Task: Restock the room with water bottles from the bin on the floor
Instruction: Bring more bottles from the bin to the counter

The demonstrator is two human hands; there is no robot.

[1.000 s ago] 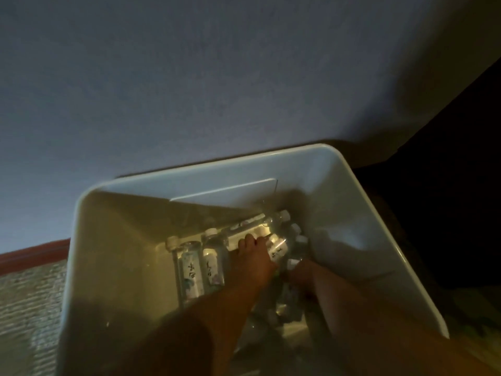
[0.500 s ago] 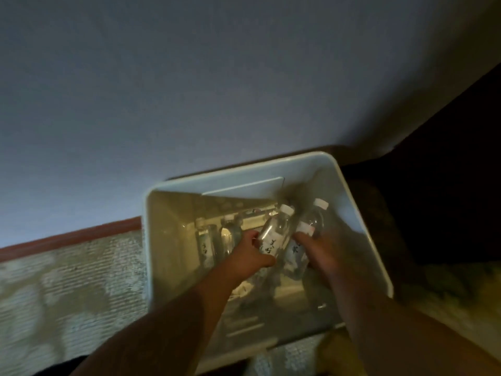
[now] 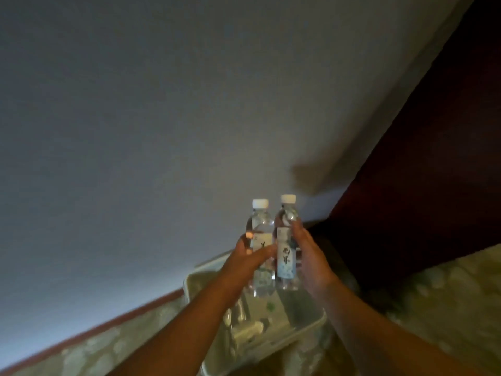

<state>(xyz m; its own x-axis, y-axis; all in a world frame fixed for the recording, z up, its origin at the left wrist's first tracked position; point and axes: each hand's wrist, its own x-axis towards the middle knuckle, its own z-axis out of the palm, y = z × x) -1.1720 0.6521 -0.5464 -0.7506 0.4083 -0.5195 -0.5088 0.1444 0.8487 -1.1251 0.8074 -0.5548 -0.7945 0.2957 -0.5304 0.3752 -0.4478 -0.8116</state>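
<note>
Two clear water bottles with white caps are held upright, side by side, well above the white bin [image 3: 303, 333] on the floor. My left hand [image 3: 245, 260] grips the left bottle [image 3: 259, 226] around its labelled middle. My right hand [image 3: 309, 256] grips the right bottle [image 3: 285, 256] from its right side, fingers reaching up toward the shoulder. The two bottles nearly touch. More bottles [image 3: 238, 316] lie in the bin below, blurred and partly hidden by my forearms.
A plain grey wall [image 3: 162, 118] fills most of the view, with a reddish baseboard [image 3: 108, 325] along its foot. Patterned carpet [image 3: 433, 302] lies around the bin. A dark piece of furniture [image 3: 423, 185] stands at the right.
Both hands have lifted out of the bin, each holding a bottle, and the bottles are now upright. The view has risen away from the bin.
</note>
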